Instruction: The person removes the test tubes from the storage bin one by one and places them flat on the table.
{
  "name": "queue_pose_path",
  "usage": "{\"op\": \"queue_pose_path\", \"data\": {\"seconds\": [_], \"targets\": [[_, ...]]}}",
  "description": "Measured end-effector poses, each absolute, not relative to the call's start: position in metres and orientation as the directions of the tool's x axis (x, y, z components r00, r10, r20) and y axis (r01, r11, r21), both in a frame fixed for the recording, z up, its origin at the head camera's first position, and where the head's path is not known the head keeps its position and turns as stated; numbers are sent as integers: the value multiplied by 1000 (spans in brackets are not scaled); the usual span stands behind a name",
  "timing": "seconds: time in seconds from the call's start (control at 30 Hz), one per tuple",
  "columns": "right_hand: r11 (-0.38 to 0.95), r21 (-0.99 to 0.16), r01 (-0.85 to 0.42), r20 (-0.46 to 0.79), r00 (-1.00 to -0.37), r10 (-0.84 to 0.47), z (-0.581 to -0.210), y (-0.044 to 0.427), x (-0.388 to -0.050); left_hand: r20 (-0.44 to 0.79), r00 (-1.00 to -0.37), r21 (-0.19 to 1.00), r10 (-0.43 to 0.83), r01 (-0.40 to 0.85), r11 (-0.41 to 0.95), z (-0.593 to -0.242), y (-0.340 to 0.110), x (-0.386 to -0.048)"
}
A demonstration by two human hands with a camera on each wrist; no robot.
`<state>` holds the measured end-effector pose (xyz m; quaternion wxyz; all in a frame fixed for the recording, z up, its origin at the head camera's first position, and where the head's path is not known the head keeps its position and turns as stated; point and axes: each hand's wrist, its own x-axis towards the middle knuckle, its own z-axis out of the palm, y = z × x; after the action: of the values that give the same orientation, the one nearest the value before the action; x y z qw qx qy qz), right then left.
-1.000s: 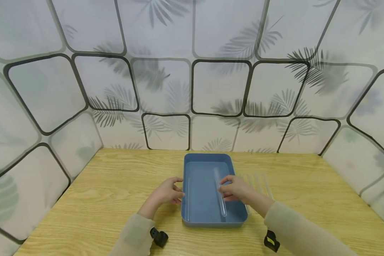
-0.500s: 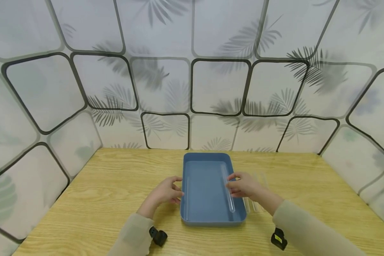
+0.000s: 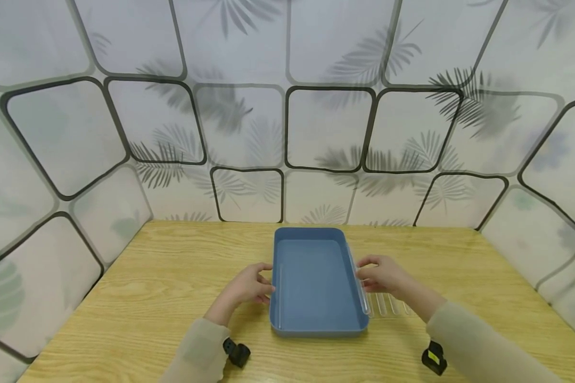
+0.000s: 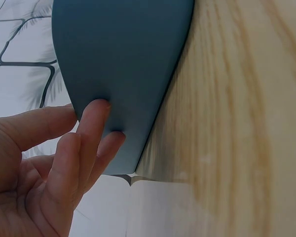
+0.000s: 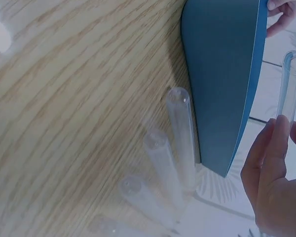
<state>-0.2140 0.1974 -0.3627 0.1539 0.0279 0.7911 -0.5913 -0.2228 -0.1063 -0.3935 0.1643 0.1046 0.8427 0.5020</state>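
A clear test tube (image 3: 362, 295) is pinched between the fingertips and thumb of my right hand (image 3: 385, 277). It is held tilted at the right rim of the blue tray (image 3: 311, 287); in the right wrist view the held test tube (image 5: 289, 91) shows its rounded end up beyond the fingers. My left hand (image 3: 249, 284) touches the tray's left side. Close up, the fingertips of that hand (image 4: 64, 158) rest against the outer wall, fingers loosely bent. Inside the tray, along its left wall, lies another clear tube (image 3: 281, 300), faint against the blue.
Several clear test tubes (image 5: 181, 131) lie side by side on the wooden table (image 3: 196, 255) just right of the tray, partly under my right hand in the head view. A patterned wall covering (image 3: 249, 127) stands behind the table and at both sides.
My right hand has carried the test tube rightward, from over the middle of the tray to its right rim. My left hand has stayed at the tray's left side.
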Motion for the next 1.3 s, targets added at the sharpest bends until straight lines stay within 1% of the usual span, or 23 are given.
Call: {"op": "queue_pose_path", "data": {"seconds": [0.4,0.73,0.9,1.3], "targets": [[309,-923,227,-278,-952,-130,-363,236,-211,-169,-925,880,339,14,476,-394,-106,-224],[264,-938,226,-268,-954,-135,-365,271,-207,-173,-926,880,336,8,475,-393,-106,-223],[275,-929,248,-286,-953,-105,-368,287,-205,-176,-925,880,336,5,475,-394,-106,-223],[297,-916,271,-298,-953,-52,-374,301,-208,-167,-924,881,344,17,472,-393,-107,-223]]}}
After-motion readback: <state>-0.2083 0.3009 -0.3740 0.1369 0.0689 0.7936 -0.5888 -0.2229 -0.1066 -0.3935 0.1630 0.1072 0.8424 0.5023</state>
